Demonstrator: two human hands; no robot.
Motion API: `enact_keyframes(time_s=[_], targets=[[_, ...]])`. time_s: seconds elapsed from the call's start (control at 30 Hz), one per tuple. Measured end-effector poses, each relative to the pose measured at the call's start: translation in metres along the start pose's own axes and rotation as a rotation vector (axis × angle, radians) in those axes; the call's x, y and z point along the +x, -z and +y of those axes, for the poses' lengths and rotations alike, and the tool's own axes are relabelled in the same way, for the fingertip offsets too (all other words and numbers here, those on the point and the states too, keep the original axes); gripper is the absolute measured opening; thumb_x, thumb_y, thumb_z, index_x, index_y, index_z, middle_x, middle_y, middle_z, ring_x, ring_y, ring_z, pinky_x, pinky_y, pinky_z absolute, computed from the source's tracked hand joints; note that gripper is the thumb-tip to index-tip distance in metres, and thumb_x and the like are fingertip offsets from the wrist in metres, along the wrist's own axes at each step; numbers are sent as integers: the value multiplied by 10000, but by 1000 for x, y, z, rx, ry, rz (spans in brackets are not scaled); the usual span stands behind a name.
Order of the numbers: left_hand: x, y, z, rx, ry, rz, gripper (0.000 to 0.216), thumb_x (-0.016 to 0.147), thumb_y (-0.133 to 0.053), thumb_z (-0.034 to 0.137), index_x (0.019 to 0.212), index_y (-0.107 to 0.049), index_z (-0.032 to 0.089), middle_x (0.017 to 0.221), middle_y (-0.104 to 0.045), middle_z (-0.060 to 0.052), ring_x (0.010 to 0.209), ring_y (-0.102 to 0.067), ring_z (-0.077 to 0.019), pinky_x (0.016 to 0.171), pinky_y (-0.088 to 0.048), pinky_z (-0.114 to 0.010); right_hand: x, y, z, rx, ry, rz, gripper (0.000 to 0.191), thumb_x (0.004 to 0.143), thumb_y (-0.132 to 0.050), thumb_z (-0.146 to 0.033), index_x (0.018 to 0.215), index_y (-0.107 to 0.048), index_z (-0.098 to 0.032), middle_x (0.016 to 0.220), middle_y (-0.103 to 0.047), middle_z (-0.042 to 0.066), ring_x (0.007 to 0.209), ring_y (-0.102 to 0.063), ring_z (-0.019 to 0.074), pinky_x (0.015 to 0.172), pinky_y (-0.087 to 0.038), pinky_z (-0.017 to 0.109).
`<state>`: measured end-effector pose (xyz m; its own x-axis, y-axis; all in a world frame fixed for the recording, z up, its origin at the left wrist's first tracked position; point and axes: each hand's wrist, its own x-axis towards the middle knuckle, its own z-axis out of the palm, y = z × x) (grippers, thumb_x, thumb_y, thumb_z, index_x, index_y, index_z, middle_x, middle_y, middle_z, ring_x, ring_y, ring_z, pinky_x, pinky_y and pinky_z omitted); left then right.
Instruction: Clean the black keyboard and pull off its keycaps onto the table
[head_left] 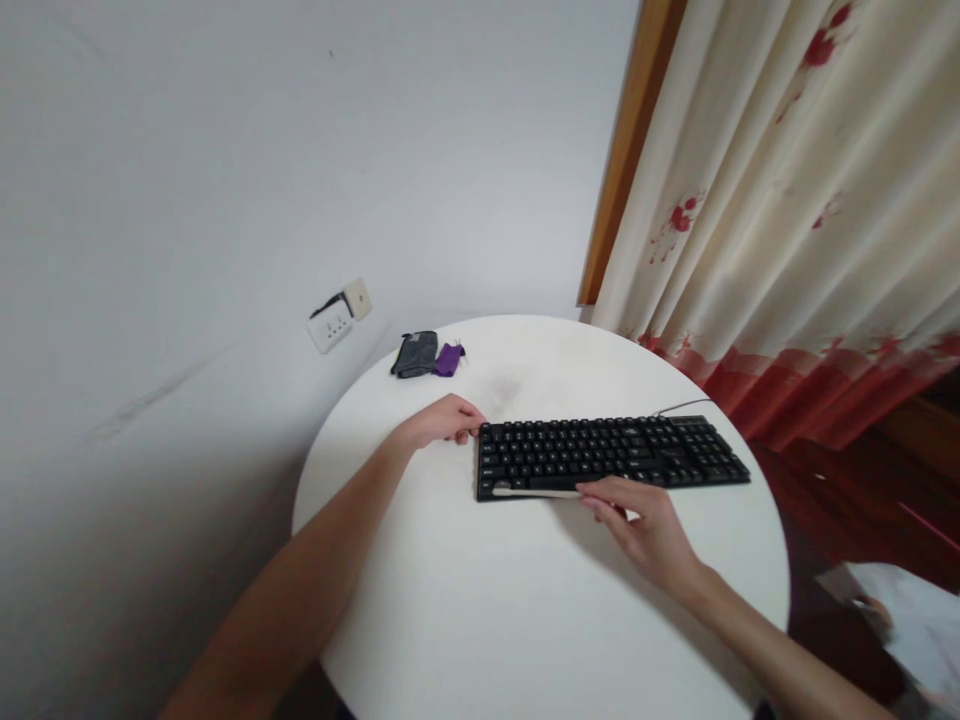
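A black keyboard (570, 455) lies on the white round table (465, 600). At its upper left corner, my left hand (446, 420) is closed, with thumb and fingers gripping the edge. My right hand (645, 525) pinches the right end of a slim, pale toothbrush (544, 493) just in front of the keyboard's middle. The brush lies nearly level along the bottom row of keys. Its head touches or hovers over the keys at the lower left corner; I cannot tell which, and the bristles are too small to make out.
Toward the back of the table sit a dark grey pouch (417, 354) and a small purple cloth item (449, 360). A thin cable (682, 405) runs off behind the keyboard. The wall with a socket (330, 325) is at left, a patterned curtain (787, 200) at right.
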<state>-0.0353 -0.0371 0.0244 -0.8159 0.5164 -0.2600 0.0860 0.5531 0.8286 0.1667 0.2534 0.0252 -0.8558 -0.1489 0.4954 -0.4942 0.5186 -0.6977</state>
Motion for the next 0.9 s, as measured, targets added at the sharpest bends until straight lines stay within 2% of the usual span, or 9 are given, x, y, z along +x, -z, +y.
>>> enact_keyframes(time_s=[0.07, 0.17, 0.4, 0.63, 0.9], targets=[[0, -1, 0, -2, -1, 1, 309, 697, -635, 387, 832, -741, 131, 776, -699, -69, 545, -550, -111, 475, -286, -225, -2, -16, -2, -3, 101, -69, 218, 933, -557, -234, 1022, -754, -209, 880, -757, 61, 742, -701, 177, 643, -572, 291], [0, -3, 2, -9, 1, 9, 315, 696, -640, 398, 819, -738, 124, 771, -700, -73, 538, -550, -110, 472, -290, -223, -5, -29, 1, -16, 171, -88, 227, 936, -546, -199, 1043, -746, -210, 931, -763, 60, 793, -721, 182, 698, -592, 296], [-2, -5, 5, -23, 7, 8, 294, 687, -662, 363, 817, -739, 111, 761, -697, -78, 534, -549, -104, 462, -282, -216, -17, -40, 13, -170, 124, -54, 214, 943, -546, -238, 1049, -729, -206, 1005, -762, 64, 828, -732, 194, 765, -582, 291], [2, -4, -2, -33, -24, 3, 280, 718, -664, 367, 825, -749, 123, 764, -704, -80, 544, -558, -111, 470, -301, -221, -19, -41, 10, -441, 72, -177, 290, 985, -445, -302, 933, -703, -180, 760, -736, 50, 608, -670, 161, 579, -458, 250], [2, -3, -2, -24, -14, -1, 280, 738, -645, 349, 851, -747, 114, 769, -699, -75, 540, -553, -107, 471, -295, -229, -18, -42, 6, -582, 49, -248, 324, 1006, -390, -323, 823, -619, -185, 677, -691, 27, 549, -630, 152, 530, -333, 257]])
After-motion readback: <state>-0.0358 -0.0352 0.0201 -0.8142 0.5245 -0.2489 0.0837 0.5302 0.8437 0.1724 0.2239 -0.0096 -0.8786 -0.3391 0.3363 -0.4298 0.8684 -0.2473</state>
